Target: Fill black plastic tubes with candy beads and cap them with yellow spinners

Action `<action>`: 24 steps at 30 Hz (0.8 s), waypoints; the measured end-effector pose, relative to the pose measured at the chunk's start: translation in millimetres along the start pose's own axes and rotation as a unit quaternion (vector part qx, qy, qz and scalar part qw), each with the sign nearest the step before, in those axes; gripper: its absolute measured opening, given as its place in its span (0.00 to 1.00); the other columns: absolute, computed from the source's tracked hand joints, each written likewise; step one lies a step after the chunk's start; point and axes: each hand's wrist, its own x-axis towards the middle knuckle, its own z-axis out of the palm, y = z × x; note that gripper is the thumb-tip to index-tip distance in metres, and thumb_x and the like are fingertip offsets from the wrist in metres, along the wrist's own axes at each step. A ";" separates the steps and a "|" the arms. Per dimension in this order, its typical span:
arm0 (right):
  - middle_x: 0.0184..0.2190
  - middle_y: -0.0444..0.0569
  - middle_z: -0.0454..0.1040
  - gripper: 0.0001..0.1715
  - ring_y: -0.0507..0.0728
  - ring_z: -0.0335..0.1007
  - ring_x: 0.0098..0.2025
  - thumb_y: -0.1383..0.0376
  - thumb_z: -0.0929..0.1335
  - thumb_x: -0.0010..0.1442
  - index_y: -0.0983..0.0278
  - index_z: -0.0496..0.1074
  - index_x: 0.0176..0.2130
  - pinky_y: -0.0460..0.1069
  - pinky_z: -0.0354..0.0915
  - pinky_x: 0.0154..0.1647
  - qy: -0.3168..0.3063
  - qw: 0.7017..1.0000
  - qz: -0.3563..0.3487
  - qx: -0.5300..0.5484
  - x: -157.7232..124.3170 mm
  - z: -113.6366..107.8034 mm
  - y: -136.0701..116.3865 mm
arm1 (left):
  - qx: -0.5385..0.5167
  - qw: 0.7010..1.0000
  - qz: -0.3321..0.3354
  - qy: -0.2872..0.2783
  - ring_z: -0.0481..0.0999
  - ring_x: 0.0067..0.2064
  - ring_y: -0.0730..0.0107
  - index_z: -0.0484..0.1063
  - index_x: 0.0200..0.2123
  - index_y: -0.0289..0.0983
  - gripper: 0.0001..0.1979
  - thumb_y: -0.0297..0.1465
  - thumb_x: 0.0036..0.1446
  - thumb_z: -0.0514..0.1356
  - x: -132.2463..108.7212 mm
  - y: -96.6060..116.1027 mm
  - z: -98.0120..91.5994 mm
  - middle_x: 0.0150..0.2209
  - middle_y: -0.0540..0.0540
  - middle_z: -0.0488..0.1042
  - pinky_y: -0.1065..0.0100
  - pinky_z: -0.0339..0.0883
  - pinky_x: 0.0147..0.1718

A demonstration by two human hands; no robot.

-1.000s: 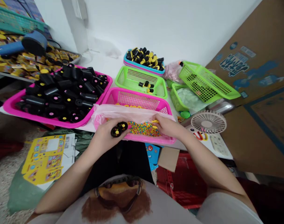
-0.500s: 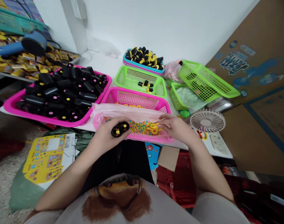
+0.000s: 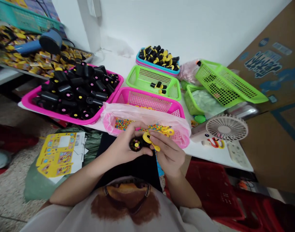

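My left hand (image 3: 123,145) is closed around a pair of small black tubes (image 3: 135,146), their open ends facing up. Coloured beads and a yellow centre show inside the nearer one. My right hand (image 3: 169,153) pinches a yellow cap (image 3: 146,137) with a ring and a tab, at the mouth of the other tube. Whether the cap is seated there I cannot tell. Just beyond both hands, small multicoloured beads (image 3: 122,123) lie in a pink plastic bag (image 3: 147,113), with loose yellow caps (image 3: 167,130) on them. The bag is draped in a pink basket (image 3: 151,96).
A wide pink tray (image 3: 53,117) on the left is heaped with black tubes. Behind are a green basket (image 3: 140,75) with several capped tubes and a blue basket (image 3: 141,61) full of them. At right stand a small fan (image 3: 226,128) and a large cardboard box (image 3: 263,135).
My right hand has lifted a yellow cap from the beads and brought it left to the tubes. My left hand has shifted right with the tubes, and the view has turned slightly.
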 end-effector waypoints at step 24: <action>0.52 0.59 0.79 0.28 0.63 0.76 0.62 0.72 0.66 0.68 0.64 0.67 0.65 0.62 0.79 0.59 0.024 0.990 -0.126 -0.056 2.8 28.7 12.0 | -0.034 0.999 0.016 0.027 0.79 0.34 0.76 0.61 0.53 0.45 0.32 0.45 0.55 0.75 0.1 -8.1 3.4 0.51 0.46 0.70 0.73 0.73 0.32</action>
